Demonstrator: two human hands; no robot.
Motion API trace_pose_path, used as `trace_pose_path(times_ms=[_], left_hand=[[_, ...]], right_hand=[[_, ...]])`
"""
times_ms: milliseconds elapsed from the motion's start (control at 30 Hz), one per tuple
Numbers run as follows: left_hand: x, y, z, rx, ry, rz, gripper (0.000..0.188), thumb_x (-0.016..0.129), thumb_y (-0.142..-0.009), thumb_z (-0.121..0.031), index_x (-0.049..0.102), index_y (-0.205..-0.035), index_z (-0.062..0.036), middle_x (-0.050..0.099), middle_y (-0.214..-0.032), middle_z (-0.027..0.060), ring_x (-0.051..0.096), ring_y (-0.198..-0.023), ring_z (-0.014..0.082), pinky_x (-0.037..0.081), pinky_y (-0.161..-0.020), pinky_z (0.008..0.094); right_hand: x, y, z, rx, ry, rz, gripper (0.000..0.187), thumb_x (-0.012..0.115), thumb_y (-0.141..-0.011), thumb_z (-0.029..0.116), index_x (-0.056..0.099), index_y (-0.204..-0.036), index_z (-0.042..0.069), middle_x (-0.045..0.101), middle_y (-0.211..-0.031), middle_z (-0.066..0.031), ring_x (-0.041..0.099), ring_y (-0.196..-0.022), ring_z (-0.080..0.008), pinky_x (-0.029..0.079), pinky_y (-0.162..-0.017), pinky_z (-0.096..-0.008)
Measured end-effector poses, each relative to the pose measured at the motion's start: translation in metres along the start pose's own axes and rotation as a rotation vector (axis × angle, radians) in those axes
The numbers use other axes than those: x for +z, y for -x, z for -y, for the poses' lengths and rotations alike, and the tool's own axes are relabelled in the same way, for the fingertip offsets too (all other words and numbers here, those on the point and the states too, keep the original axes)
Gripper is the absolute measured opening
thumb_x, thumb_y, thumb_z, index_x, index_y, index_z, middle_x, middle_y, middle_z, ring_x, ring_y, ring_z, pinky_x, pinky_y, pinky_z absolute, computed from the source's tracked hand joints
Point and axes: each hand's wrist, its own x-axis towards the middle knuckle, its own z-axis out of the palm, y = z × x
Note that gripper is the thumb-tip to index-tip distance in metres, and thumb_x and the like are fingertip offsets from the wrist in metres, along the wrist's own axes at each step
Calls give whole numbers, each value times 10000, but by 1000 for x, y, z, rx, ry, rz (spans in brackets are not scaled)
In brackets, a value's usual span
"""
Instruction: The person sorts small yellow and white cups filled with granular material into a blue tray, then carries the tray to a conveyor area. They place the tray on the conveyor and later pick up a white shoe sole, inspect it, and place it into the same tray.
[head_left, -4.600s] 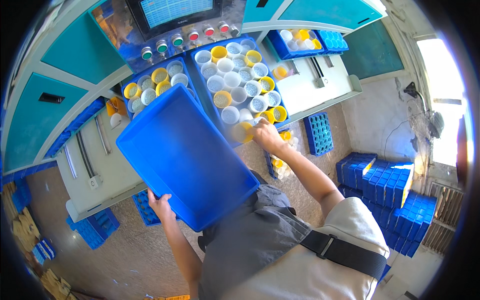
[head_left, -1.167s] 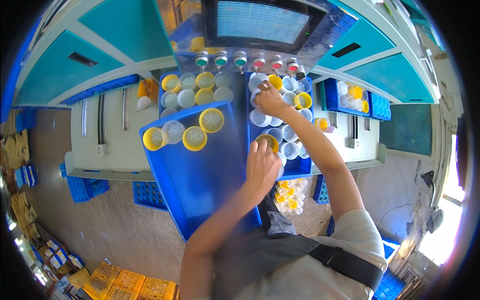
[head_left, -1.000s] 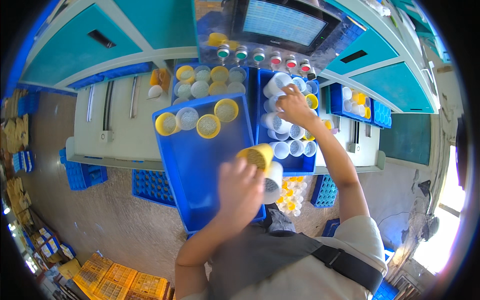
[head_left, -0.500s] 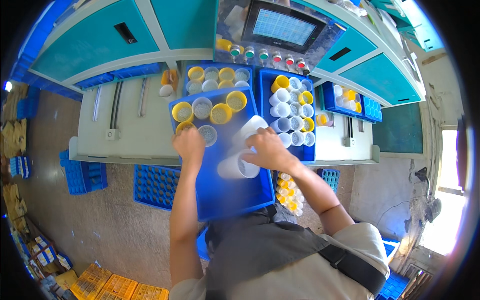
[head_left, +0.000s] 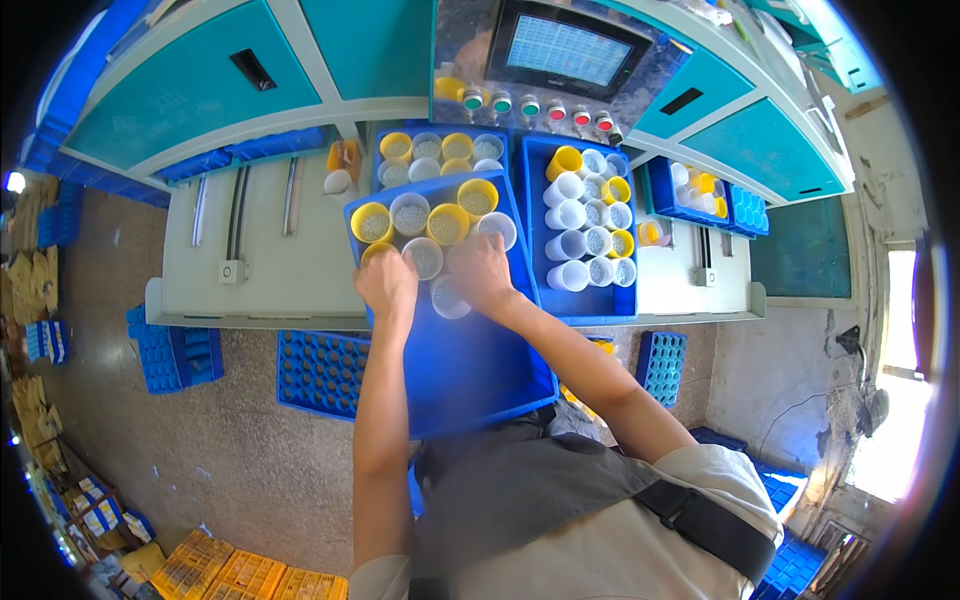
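Note:
A blue tray (head_left: 470,375) tilts toward me, with several cups of small pale grains in its far part. My left hand (head_left: 387,287) is closed on the rim of a yellow cup (head_left: 376,250) at the tray's left side. My right hand (head_left: 482,272), somewhat blurred, is closed on two white cups, with one white cup (head_left: 497,229) beyond its fingers and another white cup (head_left: 449,299) below them. Both stand among the other cups. A filled white cup (head_left: 424,258) sits between my hands, and a filled yellow cup (head_left: 447,223) is just beyond it.
A second blue tray (head_left: 590,308) on the right holds white and yellow cups, some lying tilted. Behind my tray, another blue tray (head_left: 378,140) carries filled cups. A machine panel with buttons (head_left: 530,108) and a screen (head_left: 570,55) rises at the back. Blue crates (head_left: 320,370) lie on the floor.
My right hand has moved away from me and left, taking two tilted white cups to stand beside the filled ones. My left hand stays at the yellow cup.

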Motion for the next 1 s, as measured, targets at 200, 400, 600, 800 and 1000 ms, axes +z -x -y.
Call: trace_pose_path(times_ms=[200,400,600,800,1000], left_hand=[[-26,53,6,104,331,-172,318,759,-903,-294,666,-1029,-18,688,-969,124,654,-887,315,534,-779,419],[2,105,-12,73,607,49,744,880,-807,-286,497,-1383,-10,565,-1262,166,622,-1054,292,560,-792,392],[33,99,-29,34,634,-16,768,887,-791,-223,471,-1394,7,560,-1284,190,616,-1137,346,581,-828,446],[36,100,-38,-94,872,34,663,872,-780,-78,497,-1315,36,570,-1286,203,635,-1148,326,621,-868,421],[43,102,-45,-143,987,82,700,855,-794,-113,477,-1363,37,573,-1316,216,641,-1182,337,591,-949,415]], right_hand=[[-5,8,0,15,-22,-130,252,716,-809,286,746,-967,91,712,-975,-71,616,-1094,-317,372,-1056,-599],[-17,6,-6,34,-209,85,598,832,-744,492,728,-1153,69,693,-1153,-84,513,-1310,-405,217,-1190,-667],[-15,5,-10,20,-231,-227,649,854,-640,416,682,-1169,84,638,-1183,-42,530,-1153,-352,286,-1094,-546],[-34,15,-16,-17,-154,-282,602,834,-673,350,677,-1202,111,632,-1199,-38,546,-1143,-336,355,-1031,-540],[-48,74,-34,-219,-286,-226,276,731,-755,163,706,-1025,110,660,-1047,-13,604,-1033,-213,468,-853,-382]])
